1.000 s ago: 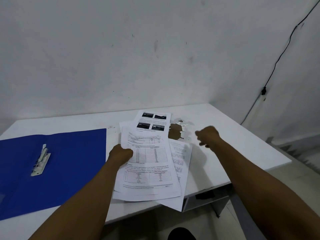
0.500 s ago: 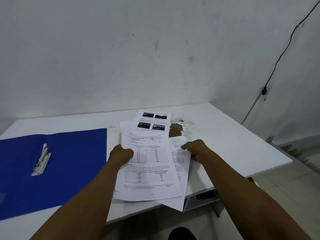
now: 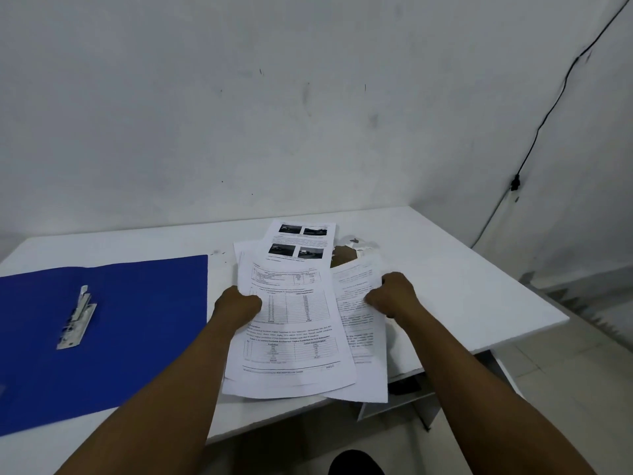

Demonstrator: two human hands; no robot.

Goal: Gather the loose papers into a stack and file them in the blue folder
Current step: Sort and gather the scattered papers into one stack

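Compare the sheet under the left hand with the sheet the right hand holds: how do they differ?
The left hand's sheet shows tables and lies on top; the right hand's sheet shows mostly text and is tucked partly beneath it. The left hand grips a left edge, the right hand a right edge. Both are white printed pages.

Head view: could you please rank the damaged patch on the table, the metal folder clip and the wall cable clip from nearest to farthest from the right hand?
1. Damaged patch, just beyond the right hand.
2. Metal folder clip, far left.
3. Wall cable clip, upper right.

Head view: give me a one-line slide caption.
Both hands, left hand and right hand, grip loose papers on the white table beside the open blue folder.
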